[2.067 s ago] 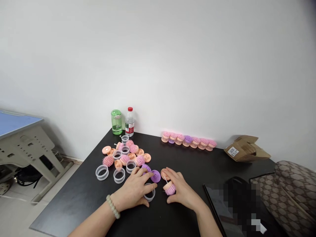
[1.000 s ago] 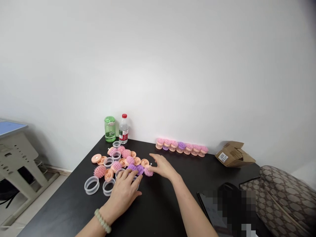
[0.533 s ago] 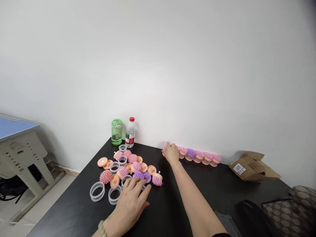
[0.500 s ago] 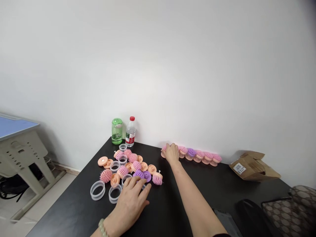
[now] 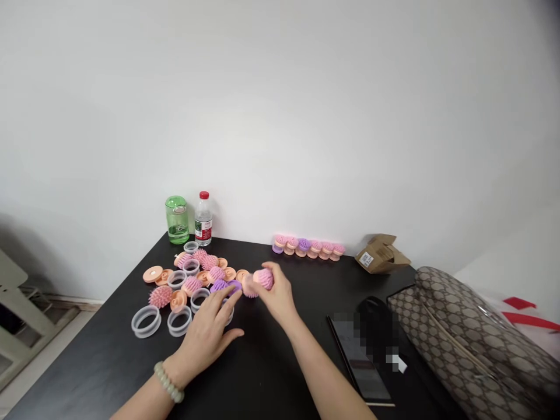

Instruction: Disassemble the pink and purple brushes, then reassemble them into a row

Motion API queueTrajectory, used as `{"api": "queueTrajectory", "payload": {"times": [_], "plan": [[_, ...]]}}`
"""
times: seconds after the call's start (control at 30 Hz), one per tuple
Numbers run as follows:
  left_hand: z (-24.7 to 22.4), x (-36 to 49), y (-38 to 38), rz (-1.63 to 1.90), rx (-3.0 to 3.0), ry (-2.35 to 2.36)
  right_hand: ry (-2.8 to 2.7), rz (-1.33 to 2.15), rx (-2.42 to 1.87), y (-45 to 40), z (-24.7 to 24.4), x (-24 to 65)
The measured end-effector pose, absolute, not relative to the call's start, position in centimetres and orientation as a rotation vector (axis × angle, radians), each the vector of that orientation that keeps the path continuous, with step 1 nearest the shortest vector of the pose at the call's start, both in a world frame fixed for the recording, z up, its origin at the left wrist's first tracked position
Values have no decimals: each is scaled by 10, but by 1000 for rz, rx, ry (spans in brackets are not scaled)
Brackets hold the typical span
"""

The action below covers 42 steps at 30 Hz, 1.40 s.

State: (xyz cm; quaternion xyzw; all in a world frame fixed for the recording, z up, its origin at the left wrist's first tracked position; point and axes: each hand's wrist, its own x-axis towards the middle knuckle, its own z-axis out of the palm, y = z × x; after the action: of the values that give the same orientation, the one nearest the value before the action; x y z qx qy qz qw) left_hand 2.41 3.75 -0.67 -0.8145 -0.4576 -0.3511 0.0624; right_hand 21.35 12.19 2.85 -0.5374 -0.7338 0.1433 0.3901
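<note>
My right hand grips a round scrub brush with pink bristles, tilted sideways just right of a pile of brush parts. My left hand reaches over the near side of the pile, fingers stretched out and thumb apart, holding nothing. Its fingertips are by a purple cap and cover part of a clear ring. Pink bristled heads, peach caps and more clear rings lie in the pile. A row of assembled brushes, one with purple bristles, stands along the wall.
A green cup and a red-capped water bottle stand behind the pile. At the right are a crumpled brown carton, a dark tablet-like slab and a patterned bag on the black table.
My right hand has come back from the row's left end towards the pile, now with a brush in it. That row looks one shorter. The view has turned right.
</note>
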Motion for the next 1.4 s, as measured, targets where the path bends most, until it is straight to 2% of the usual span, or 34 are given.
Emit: {"api": "queueTrajectory", "payload": {"times": [0.1,0.2,0.47,0.67,0.83,1.0,1.4], "plan": [[-11,28,36,-1153,-2532,-1361,-1757,718,-1121,83,16,209],[-15,33,36,-1228,-2584,-1409,-1693,851,-1132,64,0,207],[-15,39,37,-1288,-2541,-1382,-1848,897,-1135,62,8,219],[-6,38,34,-1218,-2685,-1647,-2042,979,-785,61,17,234],[-5,38,33,-1265,-2647,-1578,-1932,1056,-925,64,8,234],[-7,37,33,-1239,-2642,-1589,-1932,1081,-815,65,7,234],[3,41,27,-1208,-2671,-1658,-1871,1190,-953,66,2,235]]}}
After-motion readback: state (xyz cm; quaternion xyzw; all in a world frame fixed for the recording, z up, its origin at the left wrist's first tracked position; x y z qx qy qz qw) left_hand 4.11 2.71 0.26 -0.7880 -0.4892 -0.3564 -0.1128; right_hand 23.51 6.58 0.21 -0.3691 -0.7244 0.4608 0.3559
